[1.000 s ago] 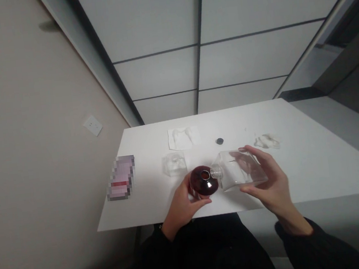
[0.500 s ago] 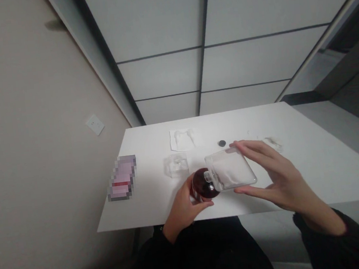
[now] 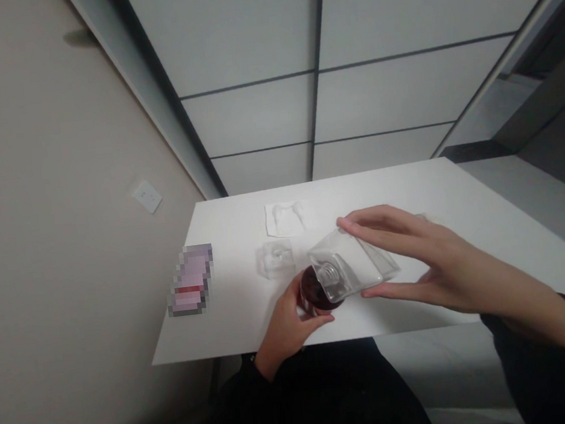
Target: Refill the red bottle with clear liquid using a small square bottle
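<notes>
My left hand point(image 3: 284, 326) is closed around a dark reddish-brown round bottle point(image 3: 309, 296) near the table's front edge. Over that bottle's top, my right hand point(image 3: 428, 262) grips a clear, square-sided bottle point(image 3: 356, 258) between thumb and fingers. The clear bottle lies tilted on its side, its threaded neck point(image 3: 327, 273) pointing left and down at the dark bottle. Whether any liquid is in the clear bottle, I cannot tell. The dark bottle's mouth is hidden behind the clear one.
A clear block-like piece point(image 3: 278, 259) stands left of the bottles on the white table point(image 3: 238, 319). Behind it lies a white sheet point(image 3: 286, 220) with pale items on it. A blurred pink object point(image 3: 191, 280) sits at the left edge, beside the wall.
My right hand has turned and tipped the clear bottle further, moving it slightly left over the dark bottle. The small dark disc on the table is now hidden. My left hand stays nearly still.
</notes>
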{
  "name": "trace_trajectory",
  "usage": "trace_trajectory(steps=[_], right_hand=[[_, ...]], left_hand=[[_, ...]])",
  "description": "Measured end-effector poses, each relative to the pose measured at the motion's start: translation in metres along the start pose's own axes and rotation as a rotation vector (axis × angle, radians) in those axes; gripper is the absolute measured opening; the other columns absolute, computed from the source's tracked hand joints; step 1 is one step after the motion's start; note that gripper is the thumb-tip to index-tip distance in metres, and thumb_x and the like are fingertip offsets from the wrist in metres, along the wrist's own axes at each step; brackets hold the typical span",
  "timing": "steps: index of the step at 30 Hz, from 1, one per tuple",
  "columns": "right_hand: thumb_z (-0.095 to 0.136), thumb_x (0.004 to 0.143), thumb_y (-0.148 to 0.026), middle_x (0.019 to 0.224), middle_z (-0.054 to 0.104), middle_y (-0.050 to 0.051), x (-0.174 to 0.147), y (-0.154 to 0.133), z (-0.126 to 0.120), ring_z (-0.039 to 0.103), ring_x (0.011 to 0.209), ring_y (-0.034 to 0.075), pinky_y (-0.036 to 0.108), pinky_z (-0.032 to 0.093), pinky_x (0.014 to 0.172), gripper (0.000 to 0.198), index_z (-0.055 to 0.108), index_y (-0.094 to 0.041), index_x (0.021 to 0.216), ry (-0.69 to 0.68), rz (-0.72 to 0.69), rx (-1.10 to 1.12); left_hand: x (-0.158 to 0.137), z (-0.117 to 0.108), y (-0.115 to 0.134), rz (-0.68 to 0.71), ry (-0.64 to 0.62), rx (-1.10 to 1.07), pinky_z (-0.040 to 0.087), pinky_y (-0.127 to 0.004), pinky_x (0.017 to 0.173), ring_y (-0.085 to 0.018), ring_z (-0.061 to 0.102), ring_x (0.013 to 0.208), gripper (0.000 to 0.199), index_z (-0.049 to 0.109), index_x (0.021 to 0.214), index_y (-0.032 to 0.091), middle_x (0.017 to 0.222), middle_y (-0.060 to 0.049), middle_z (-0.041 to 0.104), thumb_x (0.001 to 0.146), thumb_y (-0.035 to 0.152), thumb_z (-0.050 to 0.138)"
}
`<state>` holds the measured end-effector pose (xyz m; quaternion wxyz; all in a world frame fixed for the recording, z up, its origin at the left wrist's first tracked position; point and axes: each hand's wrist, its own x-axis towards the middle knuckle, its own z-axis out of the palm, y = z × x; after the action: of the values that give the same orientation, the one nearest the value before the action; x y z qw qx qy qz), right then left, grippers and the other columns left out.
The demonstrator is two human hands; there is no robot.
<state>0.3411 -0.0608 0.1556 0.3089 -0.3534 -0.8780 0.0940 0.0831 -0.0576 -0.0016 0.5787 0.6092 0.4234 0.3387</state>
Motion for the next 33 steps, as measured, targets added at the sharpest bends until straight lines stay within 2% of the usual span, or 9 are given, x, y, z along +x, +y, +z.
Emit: trace_trajectory(steps=[2,11,13,18,25,33], right_hand=[[0.071,0.102,-0.039,0.148,0.062,0.016,0.004,0.0,-0.003,0.065,0.133,0.032,0.049,0.061,0.107,0.075,0.036,-0.034,0.169,-0.03,-0.015,-0.003],[0.063,0.106,-0.04,0.153,0.059,0.017,0.024,-0.01,-0.014,0.07,0.126,0.032,0.045,0.064,0.098,0.065,0.042,-0.028,0.166,-0.175,-0.044,-0.119],[0.064,0.105,-0.038,0.153,0.059,0.016,0.028,-0.013,-0.016,0.071,0.124,0.031,0.044,0.065,0.097,0.065,0.043,-0.027,0.165,-0.192,-0.052,-0.152],[0.074,0.099,-0.034,0.152,0.062,0.014,0.035,-0.018,-0.017,0.073,0.121,0.031,0.043,0.066,0.094,0.072,0.044,-0.03,0.165,-0.222,-0.052,-0.223],[0.075,0.097,-0.033,0.152,0.063,0.014,0.043,-0.022,-0.019,0.073,0.121,0.031,0.04,0.066,0.089,0.071,0.048,-0.028,0.162,-0.255,-0.072,-0.278],[0.076,0.097,-0.035,0.152,0.063,0.015,0.053,-0.028,-0.022,0.076,0.114,0.031,0.038,0.064,0.082,0.07,0.049,-0.025,0.161,-0.327,-0.097,-0.35]], left_hand=[[0.0,0.0,0.001,-0.001,-0.003,-0.021,0.063,-0.041,0.089,-0.027,0.073,0.1,0.079,0.058,0.145,0.023,0.125,-0.008,0.074,0.074,0.024,0.093],[0.001,0.001,0.008,0.029,0.022,0.013,0.057,-0.047,0.106,-0.031,0.07,0.117,0.073,0.061,0.139,0.022,0.129,-0.009,0.074,0.074,0.022,0.092],[0.0,0.002,0.009,0.011,0.021,-0.007,0.059,-0.046,0.102,-0.032,0.071,0.116,0.072,0.061,0.139,0.022,0.128,-0.009,0.074,0.074,0.023,0.092],[-0.001,0.001,0.008,-0.028,0.009,-0.021,0.063,-0.04,0.087,-0.028,0.074,0.099,0.068,0.063,0.136,0.02,0.115,-0.008,0.076,0.075,0.029,0.093],[-0.001,0.001,0.005,-0.032,-0.009,-0.043,0.063,-0.04,0.083,-0.026,0.076,0.091,0.067,0.063,0.134,0.019,0.109,-0.007,0.077,0.076,0.032,0.093],[-0.001,0.0,0.004,-0.008,-0.028,-0.025,0.062,-0.044,0.091,-0.03,0.077,0.101,0.06,0.064,0.129,0.018,0.114,-0.009,0.077,0.078,0.033,0.092]])
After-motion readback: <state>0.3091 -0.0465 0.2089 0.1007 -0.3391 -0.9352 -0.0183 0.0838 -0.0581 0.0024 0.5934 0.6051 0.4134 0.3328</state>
